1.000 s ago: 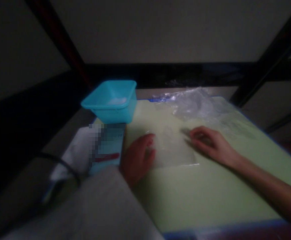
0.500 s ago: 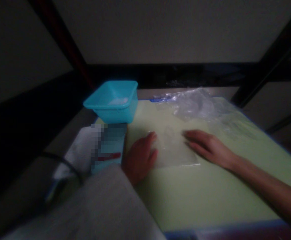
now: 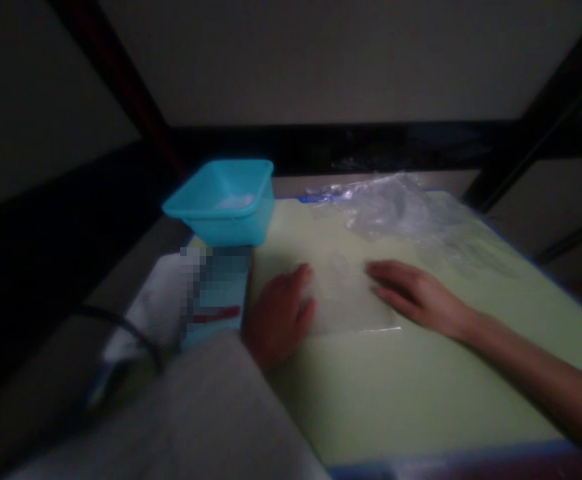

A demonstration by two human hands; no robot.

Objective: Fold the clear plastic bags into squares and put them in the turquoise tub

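Right of and nearer than the blue basin [image 3: 241,231], the thin clear plastic sheet [image 3: 351,308] may crease or skid if the left hand [image 3: 281,319] and right hand [image 3: 418,293], thumbs slightly parted from fingers, press unevenly.

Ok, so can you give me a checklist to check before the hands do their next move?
1. Clear, flat plastic piece spread out on the pale yellow-green table with blue edges: ok.
2. Left hand at the plastic piece's left edge, thumb and finger apart: ok.
3. Right hand at its right side, fingers open: ok.
4. Fingertips pressing firmly on the plastic piece: cannot tell, too blurry.
5. Crumpled, see-through plastic heap lying farther back, out from under both hands: ok.
6. Bright, sharp view for checking small details: not ok, it's dim and blurry.
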